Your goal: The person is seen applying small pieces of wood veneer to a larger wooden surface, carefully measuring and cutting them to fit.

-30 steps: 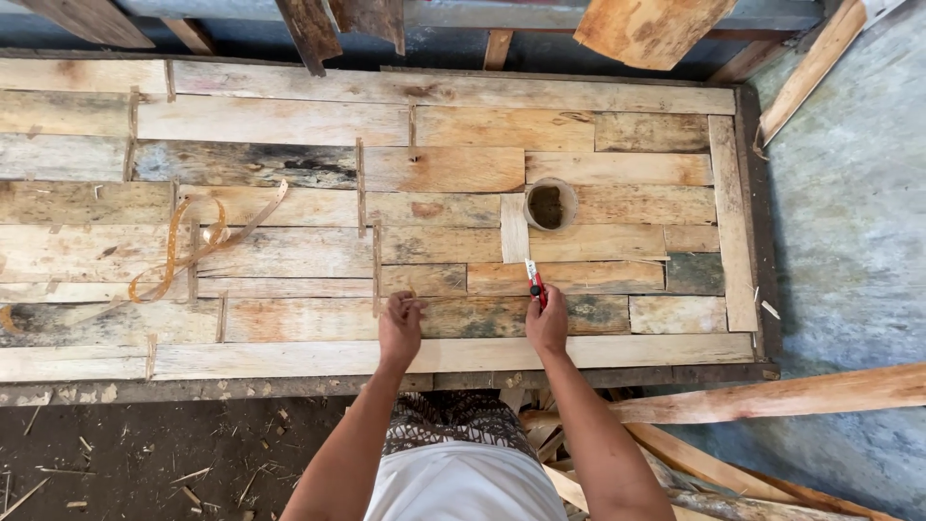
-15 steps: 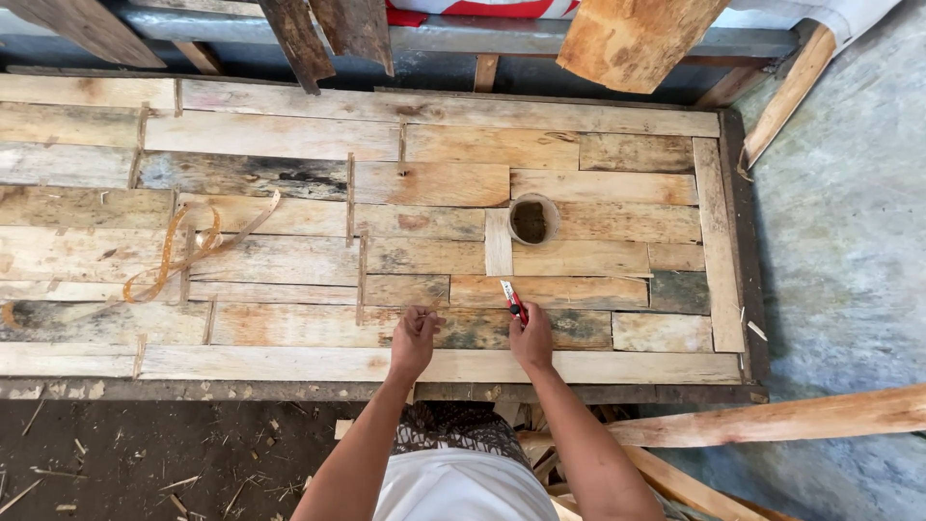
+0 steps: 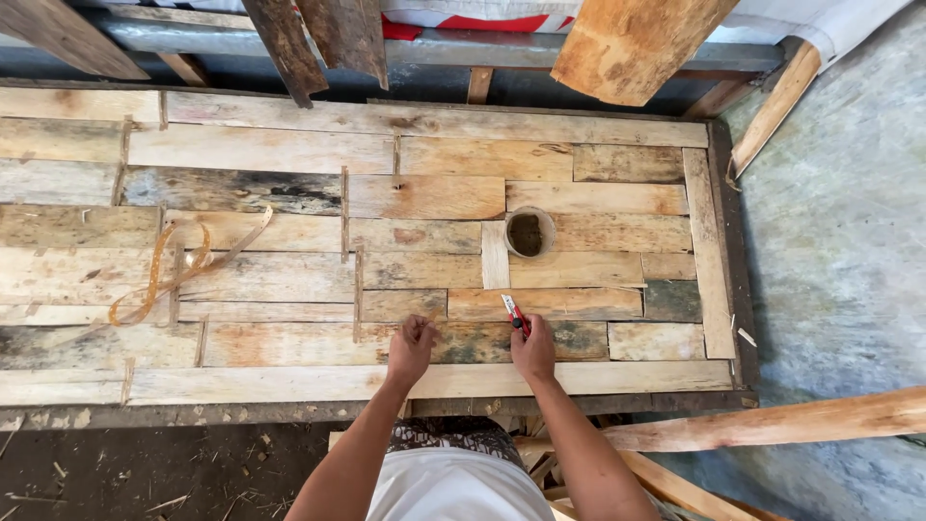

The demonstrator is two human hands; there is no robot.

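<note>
1. Far left: strap [image 3: 164, 275], amber and looped, lying loose on the boards, well apart from both hands.
2. Under everything: bench [image 3: 289, 386] of patched pale planks, long axis running left to right, near edge just beyond the person's body.
3. Left of centre, near edge: left hand [image 3: 411, 347], fingers curled into a loose fist, knuckles resting on the planks; nothing visible inside the curl, so cannot tell whether anything small is held.
4. Just right of it: right hand [image 3: 532, 352], closed around the handle of a knife [image 3: 513, 314].
5. Knife: red with a pale tip, long axis slanting from the fist away toward the far left, tip pointing at the far side and sitting on or just above a plank seam; contact too small to tell.
6. Beyond the knife tip: short upright slat [image 3: 494, 255], with a round hole [image 3: 529, 233] just to its right.
7. Far right: dark frame edge [image 3: 733, 251], then grey floor [image 3: 839, 241].
8. Near right: long pole [image 3: 772, 425] lying slantwise, off the bench.
</note>
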